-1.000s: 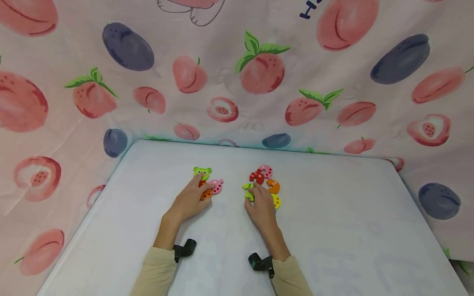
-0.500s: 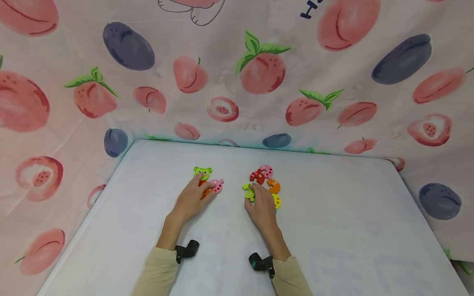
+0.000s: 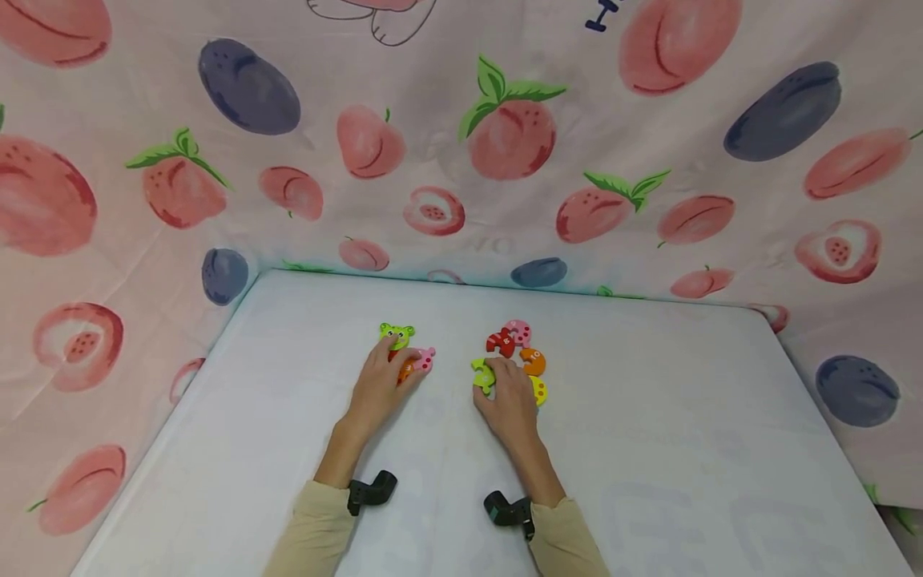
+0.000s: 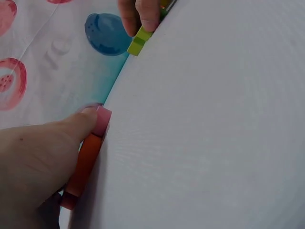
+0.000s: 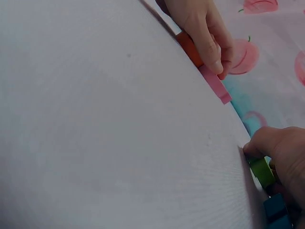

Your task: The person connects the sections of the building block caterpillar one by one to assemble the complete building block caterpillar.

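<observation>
My left hand point(image 3: 378, 393) lies over a small chain of flat puzzle pieces. Its thumb and a finger pinch the pink spotted puzzle piece point(image 3: 425, 359), whose edge meets an orange piece point(image 4: 87, 155). Just beyond the fingertips is a green animal-head piece point(image 3: 397, 335), with a partly covered red piece below it. To the right, my right hand point(image 3: 510, 401) pinches a light green puzzle piece point(image 3: 483, 378) between thumb and fingers. Around that hand lie a red piece point(image 3: 500, 344), another pink piece point(image 3: 519, 331), an orange numbered piece point(image 3: 534, 361) and a yellow spotted piece point(image 3: 539, 391).
A blue piece point(image 5: 277, 210) shows by the right hand in the right wrist view. Everything lies on a white tabletop point(image 3: 685, 449). Behind it and at the left hangs a fruit-print cloth point(image 3: 447, 104). Each wrist wears a black camera point(image 3: 372, 490).
My left hand has edged right and turned slightly, its thumb coming up to the pink piece, which has shifted a little. The green piece in my right hand has turned slightly.
</observation>
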Demonstrator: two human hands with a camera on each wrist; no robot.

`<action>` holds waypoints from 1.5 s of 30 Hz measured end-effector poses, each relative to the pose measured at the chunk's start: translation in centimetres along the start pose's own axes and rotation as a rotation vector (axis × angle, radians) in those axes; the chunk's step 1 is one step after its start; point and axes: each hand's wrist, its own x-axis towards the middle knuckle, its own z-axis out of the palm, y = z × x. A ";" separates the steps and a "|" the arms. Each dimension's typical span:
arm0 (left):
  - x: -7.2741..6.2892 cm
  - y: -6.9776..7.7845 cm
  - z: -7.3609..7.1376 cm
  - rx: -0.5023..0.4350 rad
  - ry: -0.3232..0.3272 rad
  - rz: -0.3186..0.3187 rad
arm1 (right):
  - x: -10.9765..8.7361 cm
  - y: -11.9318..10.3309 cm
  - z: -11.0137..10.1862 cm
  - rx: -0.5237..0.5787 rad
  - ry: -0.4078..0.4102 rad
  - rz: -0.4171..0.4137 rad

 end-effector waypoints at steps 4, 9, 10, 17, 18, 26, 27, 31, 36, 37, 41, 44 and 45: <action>-0.1 -0.1 0.1 -0.019 -0.019 0.005 | 0.1 -0.1 0.0 -0.012 -0.007 0.005; -0.1 -0.2 0.2 -0.041 -0.020 0.024 | 0.1 -0.2 0.0 -0.002 -0.014 0.029; -0.1 -0.2 0.1 -0.042 -0.022 0.024 | 0.1 -0.2 -0.1 0.001 -0.016 0.033; -0.2 -0.2 0.1 -0.026 -0.049 0.009 | 0.0 -0.3 -0.1 0.013 -0.018 0.035; -0.1 -0.2 0.0 -0.024 -0.049 0.011 | 0.0 -0.3 -0.1 0.015 -0.014 0.029; -0.2 -0.2 0.0 -0.012 -0.039 0.018 | -0.2 -0.6 -0.3 0.142 -0.022 -0.014; -0.2 -0.2 0.0 -0.009 -0.039 0.018 | -0.2 -0.6 -0.3 0.165 -0.030 -0.019; -0.3 -0.1 -0.1 -0.008 -0.027 0.025 | -0.3 -0.7 -0.4 0.227 -0.038 -0.049; -0.2 -0.2 0.1 0.004 -0.011 0.042 | -0.3 -0.7 -0.3 0.251 -0.026 -0.065; -0.2 -0.2 0.1 0.006 -0.010 0.044 | -0.3 -0.6 -0.3 0.252 -0.024 -0.069; -0.2 -0.4 0.2 0.010 -0.020 0.042 | -0.3 -0.6 -0.3 0.248 -0.023 -0.082; -0.2 -0.4 0.2 0.008 -0.026 0.040 | -0.3 -0.7 -0.3 0.239 -0.029 -0.078; -0.2 -0.5 0.3 0.007 -0.028 0.038 | -0.3 -0.7 -0.3 0.237 -0.031 -0.075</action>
